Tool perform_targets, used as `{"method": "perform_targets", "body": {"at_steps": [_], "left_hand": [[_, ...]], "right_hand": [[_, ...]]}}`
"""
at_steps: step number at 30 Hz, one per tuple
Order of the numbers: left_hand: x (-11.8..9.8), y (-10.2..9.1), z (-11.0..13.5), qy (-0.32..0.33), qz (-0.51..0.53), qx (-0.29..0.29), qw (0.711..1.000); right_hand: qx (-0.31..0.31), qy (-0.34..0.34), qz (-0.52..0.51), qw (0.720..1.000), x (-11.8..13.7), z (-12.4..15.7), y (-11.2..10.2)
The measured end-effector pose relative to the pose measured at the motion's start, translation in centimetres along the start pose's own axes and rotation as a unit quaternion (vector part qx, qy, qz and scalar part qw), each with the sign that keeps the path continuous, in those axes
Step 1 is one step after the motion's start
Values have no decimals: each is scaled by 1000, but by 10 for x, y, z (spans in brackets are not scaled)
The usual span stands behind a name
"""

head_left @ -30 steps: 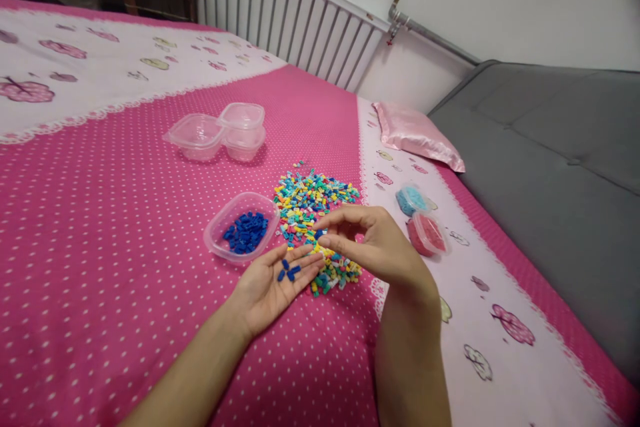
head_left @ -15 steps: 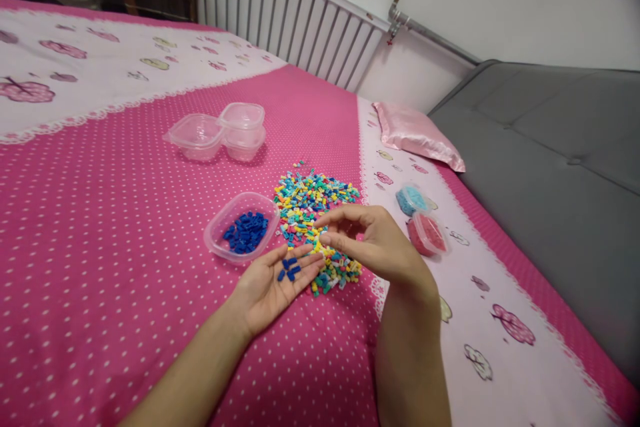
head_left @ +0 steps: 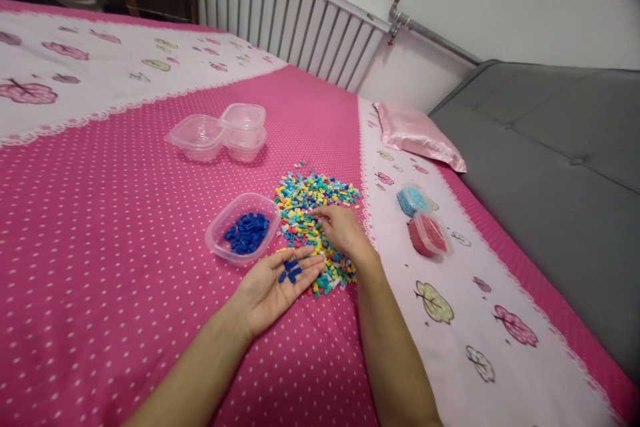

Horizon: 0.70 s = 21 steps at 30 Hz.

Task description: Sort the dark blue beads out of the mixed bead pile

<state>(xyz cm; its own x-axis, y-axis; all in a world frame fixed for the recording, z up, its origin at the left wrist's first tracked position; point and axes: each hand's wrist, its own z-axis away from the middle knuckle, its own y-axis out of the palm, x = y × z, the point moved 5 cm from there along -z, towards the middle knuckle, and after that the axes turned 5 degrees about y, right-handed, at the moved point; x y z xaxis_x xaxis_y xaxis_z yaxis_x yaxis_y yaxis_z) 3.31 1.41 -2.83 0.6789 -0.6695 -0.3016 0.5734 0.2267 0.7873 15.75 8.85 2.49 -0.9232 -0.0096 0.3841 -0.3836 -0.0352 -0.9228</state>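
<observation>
Palm up, my left hand is stretched out flat and carries several small blue toy bricks on its fingers. My right hand is over a pile of small mixed-colour toy bricks, its fingers bent together with the tips down at the pieces. Whatever lies between those fingertips is hidden. Just beyond my left hand stands a clear plastic tub, uncovered, with many blue bricks in it.
Clear lidded containers stand farther back on the pink dotted bedspread. To the right are a tub of light blue pieces and a tub of red pieces. A pink pillow lies near the grey headboard.
My right hand has moved away from above my left fingers, forward and left onto the pile, and its fingers have drawn together. My left hand stays nearly still with the blue bricks.
</observation>
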Motion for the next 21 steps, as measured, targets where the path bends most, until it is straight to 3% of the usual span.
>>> {"method": "perform_targets", "body": {"at_steps": [4,10,17,21], "left_hand": [[0,1,1,0,2,-6,1000],[0,1,0,-4,-5,-3,1000],[0,0,1,5,-13,-5,1000],[-1,0,1,4,-15,-4,1000]], "right_hand": [[34,6,17,999,0,-2,11],[74,50,47,995,-7,5,1],[-31,77,32,996,-11,1,-6],[-21,67,17,997,-12,-6,7]]}}
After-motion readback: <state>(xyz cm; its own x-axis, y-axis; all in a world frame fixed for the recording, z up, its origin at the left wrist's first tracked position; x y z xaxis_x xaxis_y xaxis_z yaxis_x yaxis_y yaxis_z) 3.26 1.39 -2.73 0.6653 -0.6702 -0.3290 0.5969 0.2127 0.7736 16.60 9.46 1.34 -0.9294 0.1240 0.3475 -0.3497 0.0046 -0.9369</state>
